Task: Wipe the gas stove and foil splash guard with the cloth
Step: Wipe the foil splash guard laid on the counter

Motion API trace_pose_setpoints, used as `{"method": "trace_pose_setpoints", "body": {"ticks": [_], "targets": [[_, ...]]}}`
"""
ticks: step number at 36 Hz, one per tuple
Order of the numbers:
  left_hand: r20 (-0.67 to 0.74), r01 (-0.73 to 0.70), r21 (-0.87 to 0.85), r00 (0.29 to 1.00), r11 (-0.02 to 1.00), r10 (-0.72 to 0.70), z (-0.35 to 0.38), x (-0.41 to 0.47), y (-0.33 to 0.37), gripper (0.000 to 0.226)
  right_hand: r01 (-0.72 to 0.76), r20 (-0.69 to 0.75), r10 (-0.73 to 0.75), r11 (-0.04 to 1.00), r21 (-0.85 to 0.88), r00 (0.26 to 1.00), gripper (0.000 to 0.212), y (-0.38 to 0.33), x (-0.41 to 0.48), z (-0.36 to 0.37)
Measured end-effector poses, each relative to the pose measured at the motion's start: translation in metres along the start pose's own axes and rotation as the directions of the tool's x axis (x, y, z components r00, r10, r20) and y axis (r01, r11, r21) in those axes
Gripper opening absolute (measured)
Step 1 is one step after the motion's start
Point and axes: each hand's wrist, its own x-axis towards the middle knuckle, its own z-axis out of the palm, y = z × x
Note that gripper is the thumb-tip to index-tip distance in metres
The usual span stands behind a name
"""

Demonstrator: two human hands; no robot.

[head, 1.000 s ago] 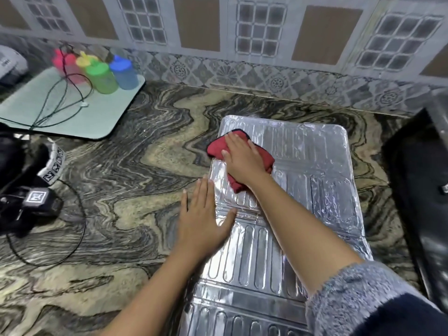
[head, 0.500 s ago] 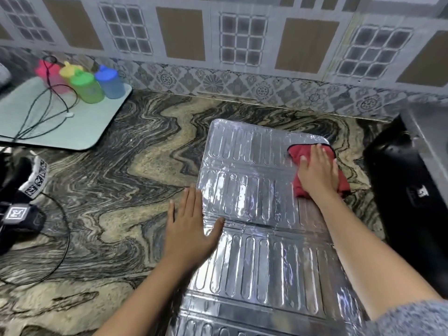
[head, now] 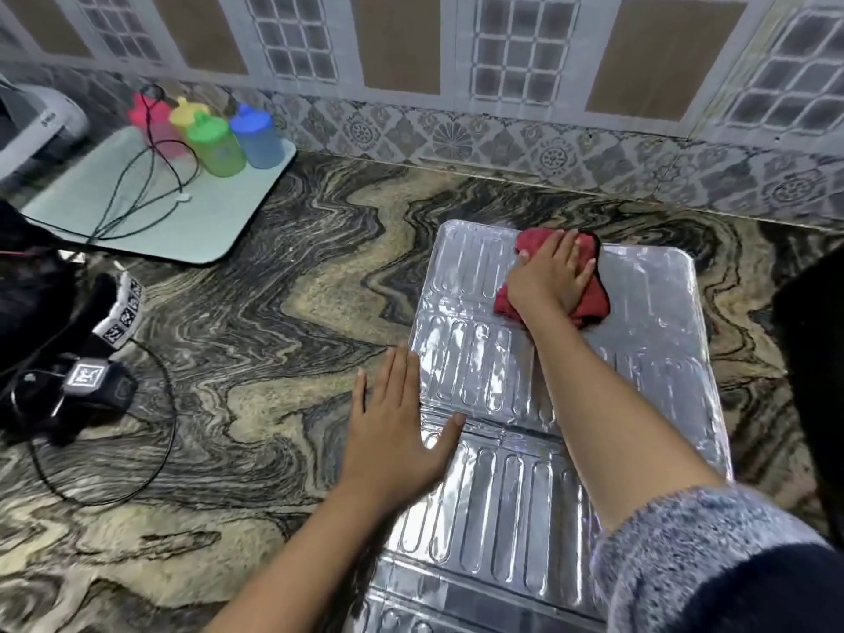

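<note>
The ribbed foil splash guard (head: 648, 340) lies flat on the marbled counter, right of centre. A red cloth (head: 534, 242) rests on its far edge, near the middle. My right hand (head: 550, 278) presses flat on the cloth, fingers pointing toward the wall. My left hand (head: 397, 431) lies palm down, fingers spread, on the guard's left edge, partly on the counter. The black gas stove (head: 817, 358) shows only as a dark mass at the right edge.
A pale green tray (head: 219, 221) at the back left carries several coloured plastic cups (head: 214, 143) and a black cable. Black devices with marker tags (head: 87, 381) and a looped wire sit at the left. A tiled wall runs along the back.
My right hand has slid the red cloth from the guard's far right corner leftward to the middle of its far edge. The left hand stays planted on the left edge.
</note>
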Motion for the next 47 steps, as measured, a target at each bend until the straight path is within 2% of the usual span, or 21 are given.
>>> {"method": "trace_pose_setpoints", "body": {"ticks": [4,9,17,21,23,27,33,36,41,47], "targets": [[-0.008,0.005,0.004,1.000,1.000,-0.005,0.000,0.000,0.001,0.090,0.244,0.094,-0.240,0.969,-0.030,0.966,0.060,-0.030,-0.008,0.011],[-0.030,0.009,0.013,1.000,1.000,-0.009,0.001,0.000,-0.001,0.088,0.524,0.238,-0.508,0.851,-0.008,0.828,0.057,-0.058,-0.026,0.022],[-0.022,0.018,0.019,1.000,1.000,-0.018,0.004,0.000,-0.002,0.087,0.759,0.342,-0.742,0.641,0.111,0.576,0.054,-0.038,-0.044,0.009],[-0.025,0.022,0.018,0.999,1.000,-0.022,0.005,0.000,-0.002,0.087,0.779,0.360,-0.779,0.599,0.187,0.513,0.053,-0.016,-0.061,-0.006],[-0.022,0.024,0.023,0.999,0.999,-0.024,0.004,0.000,-0.001,0.087,0.769,0.362,-0.773,0.610,0.193,0.522,0.052,-0.003,-0.065,-0.014],[-0.014,0.021,0.031,1.000,0.999,-0.021,0.003,0.001,0.000,0.087,0.717,0.390,-0.712,0.677,0.164,0.584,0.053,0.015,-0.065,-0.030],[-0.032,0.026,0.000,0.999,1.000,-0.026,0.004,-0.001,0.000,0.087,0.745,0.363,-0.716,0.662,0.081,0.597,0.057,0.006,-0.073,-0.047],[-0.043,0.025,-0.021,0.999,0.999,-0.026,0.004,-0.001,-0.001,0.086,0.717,0.314,-0.698,0.693,0.072,0.643,0.047,-0.001,-0.086,-0.045],[-0.069,-0.002,-0.107,0.998,0.994,-0.006,0.001,-0.004,-0.001,0.086,0.639,0.206,-0.637,0.767,0.068,0.743,0.016,-0.011,-0.094,-0.041],[-0.131,0.008,-0.188,0.991,0.982,-0.033,-0.001,-0.008,0.001,0.076,0.556,0.242,-0.559,0.827,0.086,0.793,0.015,-0.013,-0.093,-0.054]]}}
